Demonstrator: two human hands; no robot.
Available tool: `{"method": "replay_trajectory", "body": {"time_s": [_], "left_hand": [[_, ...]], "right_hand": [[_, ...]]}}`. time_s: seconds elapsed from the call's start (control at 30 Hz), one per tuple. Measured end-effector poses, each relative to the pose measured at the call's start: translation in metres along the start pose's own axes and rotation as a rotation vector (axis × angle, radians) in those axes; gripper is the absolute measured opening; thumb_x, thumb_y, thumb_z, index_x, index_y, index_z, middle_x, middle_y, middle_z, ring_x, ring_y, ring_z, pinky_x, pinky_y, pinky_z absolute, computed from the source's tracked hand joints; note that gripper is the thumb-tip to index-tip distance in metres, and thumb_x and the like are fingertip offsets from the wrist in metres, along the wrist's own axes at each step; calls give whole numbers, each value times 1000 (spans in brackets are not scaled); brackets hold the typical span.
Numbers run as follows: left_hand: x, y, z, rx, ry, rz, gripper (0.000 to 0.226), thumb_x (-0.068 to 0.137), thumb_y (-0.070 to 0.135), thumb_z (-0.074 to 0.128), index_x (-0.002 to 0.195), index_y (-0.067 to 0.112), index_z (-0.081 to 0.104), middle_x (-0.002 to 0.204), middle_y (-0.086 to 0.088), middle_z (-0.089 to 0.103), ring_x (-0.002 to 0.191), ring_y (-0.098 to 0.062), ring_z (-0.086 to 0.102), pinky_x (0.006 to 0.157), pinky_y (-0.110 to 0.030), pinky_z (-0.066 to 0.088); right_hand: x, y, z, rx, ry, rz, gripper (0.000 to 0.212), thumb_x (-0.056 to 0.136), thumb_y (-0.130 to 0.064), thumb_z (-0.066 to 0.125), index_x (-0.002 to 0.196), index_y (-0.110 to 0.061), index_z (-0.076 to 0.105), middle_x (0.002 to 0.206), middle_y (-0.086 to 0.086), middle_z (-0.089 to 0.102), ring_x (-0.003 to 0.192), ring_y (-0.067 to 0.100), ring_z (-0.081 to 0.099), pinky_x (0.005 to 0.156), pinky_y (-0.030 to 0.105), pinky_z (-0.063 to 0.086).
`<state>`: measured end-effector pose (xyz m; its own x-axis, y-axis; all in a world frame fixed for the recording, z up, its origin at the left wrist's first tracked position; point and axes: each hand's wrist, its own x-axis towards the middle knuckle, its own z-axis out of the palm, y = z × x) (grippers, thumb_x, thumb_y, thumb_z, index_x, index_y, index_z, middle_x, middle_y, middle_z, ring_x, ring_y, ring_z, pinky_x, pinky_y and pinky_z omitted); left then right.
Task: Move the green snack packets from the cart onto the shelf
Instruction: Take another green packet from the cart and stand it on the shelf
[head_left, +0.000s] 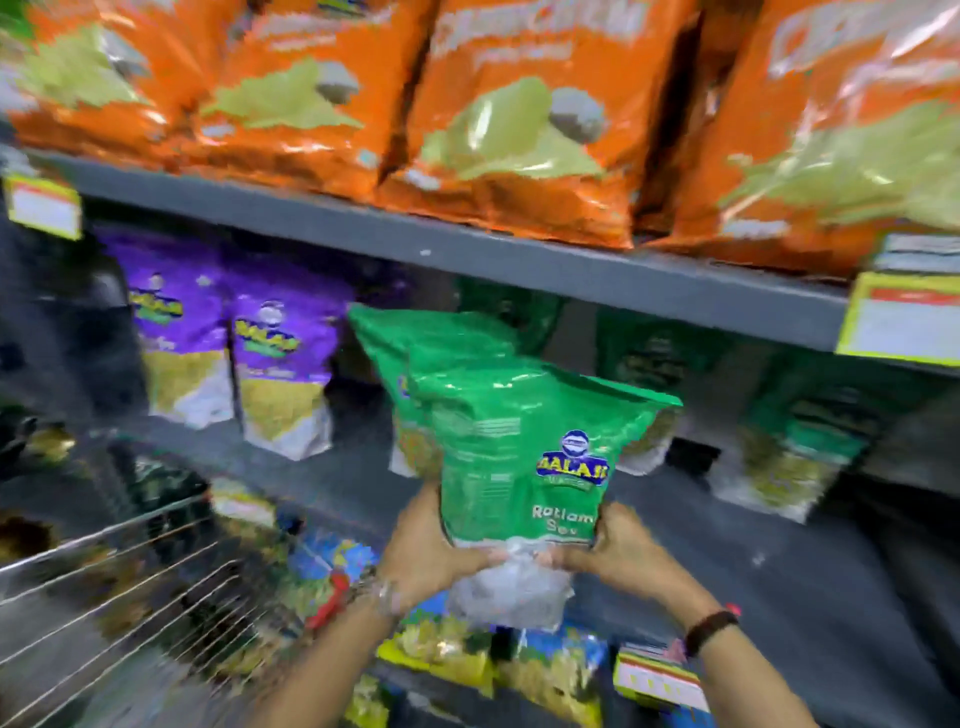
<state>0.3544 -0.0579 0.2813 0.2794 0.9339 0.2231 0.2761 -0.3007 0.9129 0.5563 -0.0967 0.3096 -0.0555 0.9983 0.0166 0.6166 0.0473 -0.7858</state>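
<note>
Two green packets (524, 441), one behind the other, held upright in front of the middle shelf (467, 260), above the shelf board and clear of the cart (130, 561); the left hand (431, 551) grips the lower left edge, the right hand (618, 545) the lower right, fingers closed round the clear base, both forearms reaching up from below; three more green packets (810, 426) stand in shadow at the back of the shelf, right; two purple packets (228, 343) stand to the left; four orange bags (498, 114) line the shelf above; the wire cart sits lower left.
</note>
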Motion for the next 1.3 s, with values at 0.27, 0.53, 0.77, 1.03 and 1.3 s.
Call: {"method": "replay_trajectory", "body": {"time_s": [0.27,0.53,0.77,1.03,1.3], "left_hand": [[81,17,90,-136,-116,36,56,55,8,83,88,37,48,105,0,62,96,-11,57,74,-18,46],[129,-16,111,-55,-192,-82,78,53,27,82,118,11,43,123,-13,56,113,-23,51,99,-36,42],[139,-29,110,4,-50,-76,84,63,25,77,131,4,32,133,-20,37,126,-34,36,107,-49,32],[90,-38,124,-177,-234,-47,70,54,50,73,112,32,38,114,10,38,112,-16,44,95,-29,37],[111,-34,110,137,-461,-64,130,38,51,78,138,32,-4,135,9,12,130,-7,6,111,-35,15]], "right_hand": [[21,66,-59,10,341,136,40,63,-11,80,99,-10,62,85,-6,63,68,-9,52,52,-4,36],[52,106,-43,245,417,160,52,64,0,77,100,-28,51,106,4,65,94,13,62,87,32,51],[29,105,-12,208,644,143,63,51,-7,86,93,-38,50,90,-10,61,70,2,60,61,10,50],[23,107,-6,386,664,88,47,67,12,69,85,-28,52,88,1,63,72,-4,62,63,8,50],[27,120,-39,388,790,122,45,75,10,62,104,-23,56,110,2,61,97,5,58,86,30,48]]}}
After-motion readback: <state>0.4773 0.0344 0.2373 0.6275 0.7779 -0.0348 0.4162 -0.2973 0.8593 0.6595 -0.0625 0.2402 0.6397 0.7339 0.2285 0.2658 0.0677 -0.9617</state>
